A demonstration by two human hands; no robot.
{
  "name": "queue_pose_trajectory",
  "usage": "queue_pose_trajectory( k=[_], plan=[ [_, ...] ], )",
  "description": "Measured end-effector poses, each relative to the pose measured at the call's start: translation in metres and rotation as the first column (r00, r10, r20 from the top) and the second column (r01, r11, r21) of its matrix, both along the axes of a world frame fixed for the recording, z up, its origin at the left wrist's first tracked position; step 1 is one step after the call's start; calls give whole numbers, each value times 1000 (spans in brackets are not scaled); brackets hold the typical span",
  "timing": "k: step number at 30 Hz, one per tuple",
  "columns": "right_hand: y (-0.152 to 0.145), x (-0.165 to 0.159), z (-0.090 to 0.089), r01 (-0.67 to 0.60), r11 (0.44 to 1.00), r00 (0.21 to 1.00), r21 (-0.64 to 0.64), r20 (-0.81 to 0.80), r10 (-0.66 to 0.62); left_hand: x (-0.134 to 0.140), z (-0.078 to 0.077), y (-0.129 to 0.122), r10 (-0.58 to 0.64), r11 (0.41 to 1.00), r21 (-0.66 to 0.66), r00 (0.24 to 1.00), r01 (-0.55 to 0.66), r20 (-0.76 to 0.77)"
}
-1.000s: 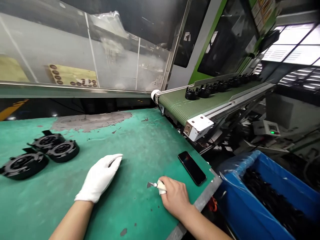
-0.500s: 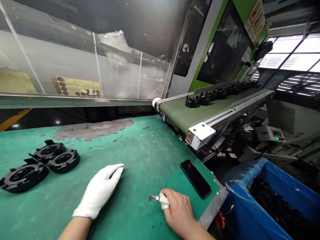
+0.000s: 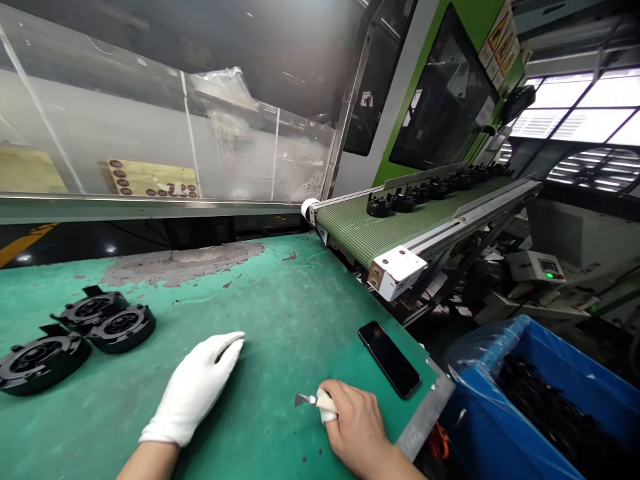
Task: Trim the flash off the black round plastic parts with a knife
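Note:
My left hand (image 3: 195,387), in a white glove, rests on the green tabletop (image 3: 280,293). Its fingers and thumb come together at the tips, and nothing shows between them. Bare, my right hand (image 3: 357,423) is closed round the pale, wrapped handle of a small knife (image 3: 316,401), whose short, broad blade points left just above the table. Left of my gloved hand sit three round black plastic parts: one in front (image 3: 43,360), one behind (image 3: 93,308) and one to the right (image 3: 124,328), each with a ring-like top face.
A black phone (image 3: 390,360) lies beyond my right hand, by the table's metal-edged corner. Behind it, a green conveyor belt (image 3: 360,230) carries several similar black parts (image 3: 380,205). On the right stands a blue bin (image 3: 485,400) lined with clear plastic, dark pieces inside.
The view has shifted very slightly. Both hands, the knife and the black parts hold their places on the table.

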State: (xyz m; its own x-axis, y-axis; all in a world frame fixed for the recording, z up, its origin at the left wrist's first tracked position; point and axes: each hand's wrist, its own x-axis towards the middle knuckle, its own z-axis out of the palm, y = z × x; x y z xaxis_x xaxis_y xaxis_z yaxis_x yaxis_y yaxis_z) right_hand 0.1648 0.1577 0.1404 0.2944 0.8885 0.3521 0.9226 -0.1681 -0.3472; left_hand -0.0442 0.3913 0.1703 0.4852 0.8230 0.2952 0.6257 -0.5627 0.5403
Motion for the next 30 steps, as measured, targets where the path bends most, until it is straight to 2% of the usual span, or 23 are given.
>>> queue_pose_trajectory(
  k=[30],
  plan=[
    [1,3,-7,3,1000,1000,-20,-10,-3,2,-1,2,-5,996,-86,1000,6,9]
  ],
)
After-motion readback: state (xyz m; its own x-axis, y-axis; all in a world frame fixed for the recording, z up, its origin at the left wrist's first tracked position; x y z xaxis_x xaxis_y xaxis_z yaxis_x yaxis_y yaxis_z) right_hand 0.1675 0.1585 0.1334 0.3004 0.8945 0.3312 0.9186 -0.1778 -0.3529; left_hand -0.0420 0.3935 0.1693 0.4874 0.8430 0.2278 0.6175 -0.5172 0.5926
